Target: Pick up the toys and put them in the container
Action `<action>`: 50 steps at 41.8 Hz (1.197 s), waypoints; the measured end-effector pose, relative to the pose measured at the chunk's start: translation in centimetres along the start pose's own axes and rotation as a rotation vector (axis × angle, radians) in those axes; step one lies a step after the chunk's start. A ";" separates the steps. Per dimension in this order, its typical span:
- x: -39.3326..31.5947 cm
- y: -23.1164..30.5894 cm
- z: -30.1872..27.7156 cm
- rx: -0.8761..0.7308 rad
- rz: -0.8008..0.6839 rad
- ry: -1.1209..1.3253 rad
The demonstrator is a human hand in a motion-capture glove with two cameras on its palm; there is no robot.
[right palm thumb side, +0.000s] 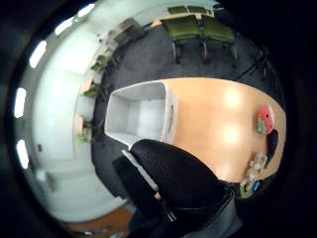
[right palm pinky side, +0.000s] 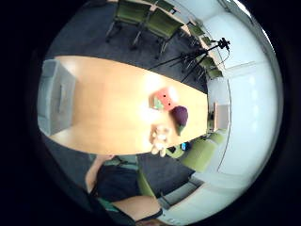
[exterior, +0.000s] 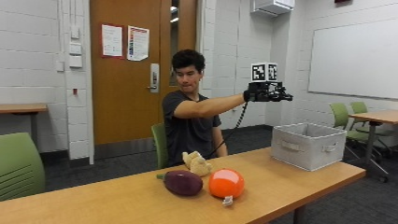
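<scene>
Outside view: gloved right hand point(exterior: 267, 92) raised high above the bin point(exterior: 308, 145), holding nothing, finger spread unclear. Eggplant point(exterior: 183, 182), tomato point(exterior: 225, 183) and bear point(exterior: 197, 163) lie together on the table point(exterior: 124, 200), well apart from the bin. Palm views: bin point(right palm thumb side: 141, 116) empty.

The outside view looks across the table point(exterior: 292, 186) from its far side, level with the seated person, fairly near. Both palm views look down from high above the table, well away from it. All three share the grey container point(exterior: 308, 145) and the toys; the thumb-side view also catches the gloved right hand point(right palm thumb side: 173, 178) at its lower edge.
</scene>
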State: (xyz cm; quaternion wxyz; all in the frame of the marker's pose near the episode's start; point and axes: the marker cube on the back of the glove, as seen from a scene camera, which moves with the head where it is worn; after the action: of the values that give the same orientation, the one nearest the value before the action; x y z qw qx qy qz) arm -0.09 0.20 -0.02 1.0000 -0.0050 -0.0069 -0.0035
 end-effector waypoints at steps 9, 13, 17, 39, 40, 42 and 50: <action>0.8 0.9 -0.2 -0.005 -0.019 0.006; 1.7 1.5 -0.4 -0.006 -0.024 -0.003; 3.0 2.2 -0.7 0.003 -0.017 0.003; 18.4 11.0 3.5 -0.017 0.026 0.012; 19.5 11.6 4.3 -0.019 0.040 0.003; 21.3 12.7 5.7 -0.013 0.069 -0.014; 25.9 15.8 12.6 -0.017 0.131 -0.046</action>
State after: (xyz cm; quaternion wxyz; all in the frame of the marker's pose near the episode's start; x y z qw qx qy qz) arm 25.75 15.98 12.81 0.9976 -0.0140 -0.0296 0.0618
